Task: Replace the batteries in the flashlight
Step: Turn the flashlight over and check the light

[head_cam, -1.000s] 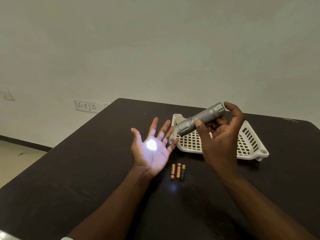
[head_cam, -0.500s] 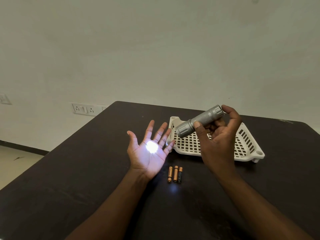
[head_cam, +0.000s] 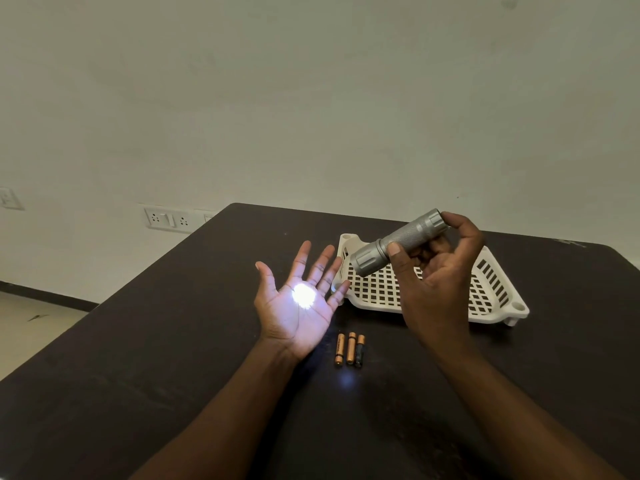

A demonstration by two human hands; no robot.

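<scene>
The right hand (head_cam: pixel 433 278) has its fingers wrapped round the flashlight (head_cam: pixel 398 241), raised above the basket (head_cam: pixel 498 299). Its long axis slants down-left, beam on the spread, empty left hand (head_cam: pixel 298 306); three batteries (head_cam: pixel 349 348) lie on the worktop (head_cam: pixel 173 341) between the hands

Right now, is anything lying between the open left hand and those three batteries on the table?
Nothing visible. The batteries lie on bare table just right of the open left hand.
</scene>
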